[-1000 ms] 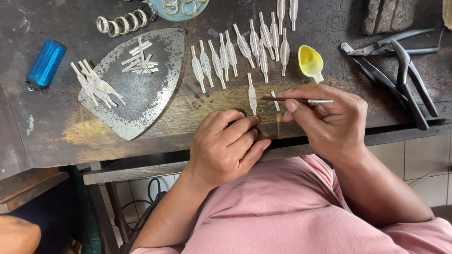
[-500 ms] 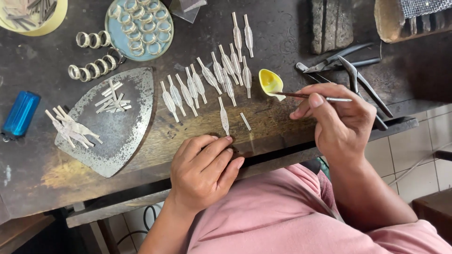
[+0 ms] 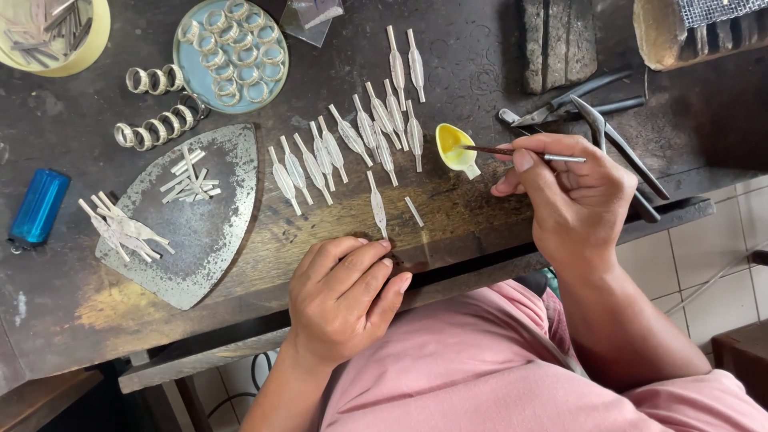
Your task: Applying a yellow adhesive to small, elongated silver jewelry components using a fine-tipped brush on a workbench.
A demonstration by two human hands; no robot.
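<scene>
My right hand pinches a thin brush whose tip dips into a small yellow spoon-shaped dish. My left hand rests flat on the bench's front edge with curled fingers, holding nothing. Just beyond its fingertips lies one flat silver leaf-shaped piece with a short silver strip beside it. Several more such pieces lie in rows across the dark workbench.
A worn shield-shaped metal plate at left carries small silver strips and pieces. Silver rings lie behind it, more on a round blue lid. A blue lighter is far left; pliers and shears sit right of the dish.
My right hand has carried the brush from the lone piece near the front edge to the yellow dish. The view has drifted, so the bench appears shifted right and down. My left hand stays put.
</scene>
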